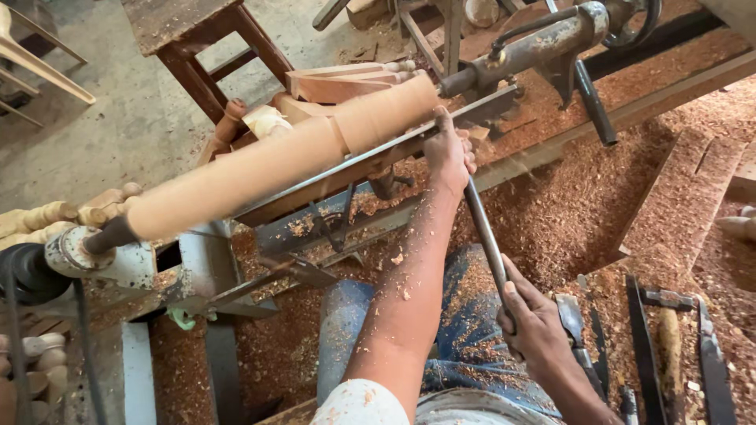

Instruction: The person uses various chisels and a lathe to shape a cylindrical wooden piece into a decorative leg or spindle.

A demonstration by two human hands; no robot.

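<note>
A long round wooden workpiece (pixel 276 161) spins blurred on a lathe, held between a left spindle (pixel 102 234) and a right tailstock (pixel 543 39). My left hand (pixel 449 151) grips the front end of a long metal turning tool (pixel 484 236) and presses it on the flat tool rest bar (pixel 370 157), close to the thicker right part of the wood. My right hand (pixel 531 319) is closed around the tool's rear end, near my knee. Sawdust covers my left forearm and blue trousers.
Several chisels and metal tools (pixel 654 346) lie in thick sawdust at the right. Turned wooden pieces (pixel 55 216) are stacked at the left; cut blocks (pixel 339 83) lie behind the lathe. A wooden stool (pixel 205 39) stands on the concrete floor beyond.
</note>
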